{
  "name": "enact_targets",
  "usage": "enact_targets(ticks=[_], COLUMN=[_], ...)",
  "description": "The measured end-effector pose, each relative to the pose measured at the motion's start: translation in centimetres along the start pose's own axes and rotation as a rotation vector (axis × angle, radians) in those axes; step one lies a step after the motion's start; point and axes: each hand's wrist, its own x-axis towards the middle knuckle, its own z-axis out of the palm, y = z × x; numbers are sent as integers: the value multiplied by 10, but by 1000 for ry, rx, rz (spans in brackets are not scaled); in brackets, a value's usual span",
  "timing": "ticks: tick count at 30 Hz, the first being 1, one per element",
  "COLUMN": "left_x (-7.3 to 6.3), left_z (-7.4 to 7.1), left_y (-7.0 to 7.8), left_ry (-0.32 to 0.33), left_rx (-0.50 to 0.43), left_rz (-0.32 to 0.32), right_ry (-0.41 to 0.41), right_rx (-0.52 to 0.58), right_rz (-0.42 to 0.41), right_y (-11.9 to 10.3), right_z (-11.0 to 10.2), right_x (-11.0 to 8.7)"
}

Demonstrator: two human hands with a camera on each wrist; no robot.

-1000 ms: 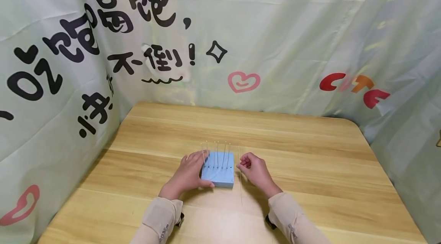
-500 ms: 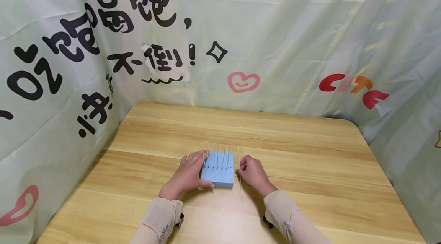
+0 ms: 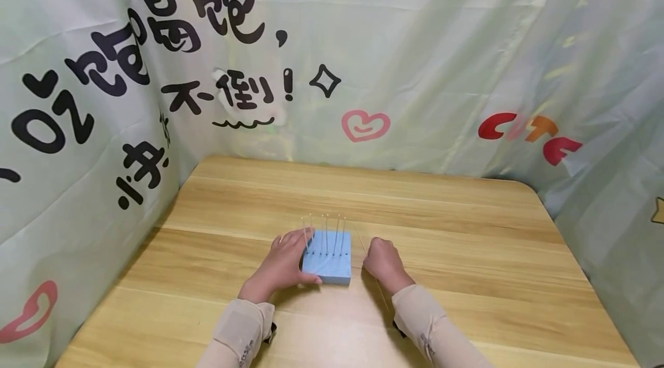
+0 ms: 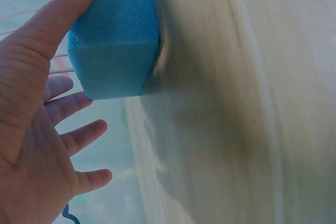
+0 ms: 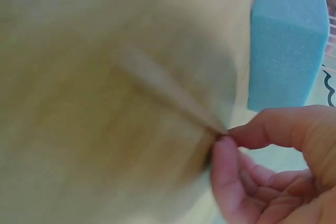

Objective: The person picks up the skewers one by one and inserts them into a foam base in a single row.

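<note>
A blue foam block (image 3: 327, 267) lies on the table with a row of several thin sticks (image 3: 327, 235) standing up from it. My left hand (image 3: 282, 261) holds the block at its left side, the thumb on the near face; in the left wrist view the other fingers (image 4: 86, 135) are spread. To the right of the block, my right hand (image 3: 385, 261) pinches a thin wooden stick (image 3: 361, 240) between thumb and index finger. That stick (image 5: 168, 87) is tilted and blurred in the right wrist view, apart from the block.
The wooden table (image 3: 467, 252) reaches out on all sides of the block. Behind it and along both sides hangs a pale curtain (image 3: 415, 68) with printed lettering and hearts.
My right hand has moved slightly down and turned, so the pinched stick has gone from nearly straight to slanting, its far end leaning left. The left hand and block stay in place.
</note>
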Motion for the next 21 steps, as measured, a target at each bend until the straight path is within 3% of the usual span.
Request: enact_targets(ticks=[12, 16, 21], left_x=[0, 0, 0], left_z=[1, 3, 2], left_y=[-1, -1, -1], left_ry=[10, 9, 14], left_rx=[7, 1, 1], left_rz=[9, 12, 15], right_ry=[-24, -32, -13], right_rx=[-196, -148, 58], right_rz=[84, 82, 70], right_y=[-7, -1, 11], right_z=[1, -1, -20], right_x=[4, 2, -3])
